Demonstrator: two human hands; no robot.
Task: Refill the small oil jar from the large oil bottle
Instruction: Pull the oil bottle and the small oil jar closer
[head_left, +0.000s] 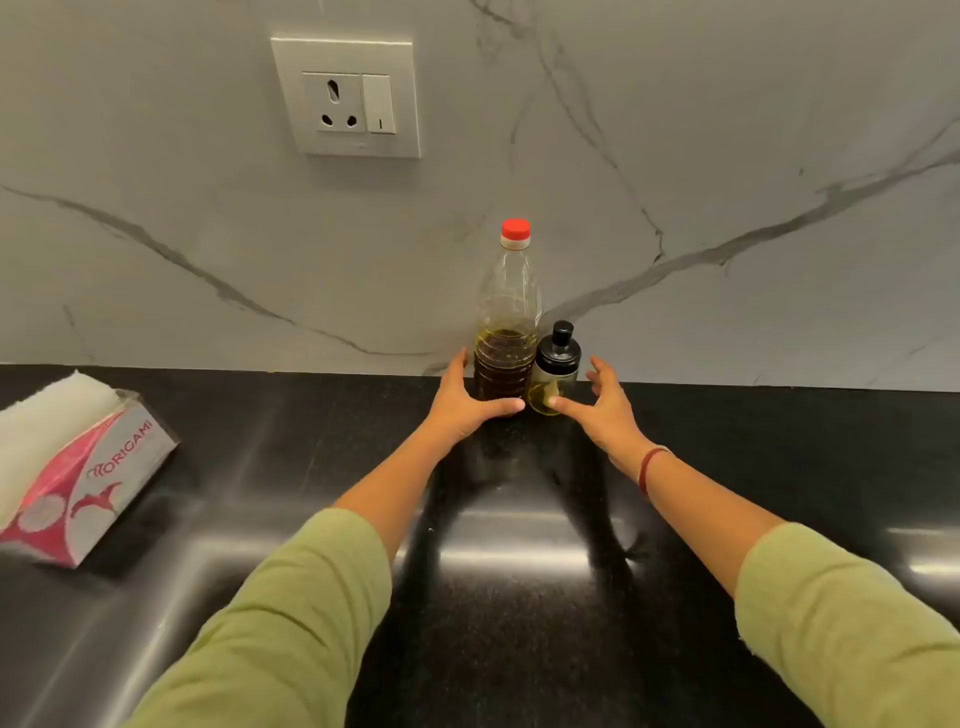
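Two hands are at the vessels. I judge this to be the first step, the pick-up: both closures are on and nothing has been poured.

Large oil bottle (506, 312): upright on the glossy black worktop (291, 436), at its back edge by the veined marble wall (727, 156). It is clear, round plastic, ribbed on the lower body, tapering to a neck with a red cap (515, 228). Dark amber oil fills the lower part and the upper part is empty.

Small oil jar (553, 384): immediately right of the bottle; I cannot tell whether they touch. It is short and clear, probably glass, with a black domed lid (558, 353) and a knob on top. The contents look pale yellow-green; the level is unclear.

Left hand (460, 402): wrapped round the bottle's base from the left. The thumb lies across the front and the fingers (461, 364) reach up the far side, clamped on the bottle.

Right hand (605, 410): right of the bottle, at the jar. The thumb tip touches the jar's front, and the fingers (597, 371) are spread apart, not yet round it.

Next move, as a judgement: close the right fingers on the jar and draw both vessels forward from the wall, then take off the cap and lid. Thin plastic will yield if squeezed, and either surface may be oily, so grip firm and low.

Also noted: a pink-and-white tissue box (88, 467) lies well left of the bottle.
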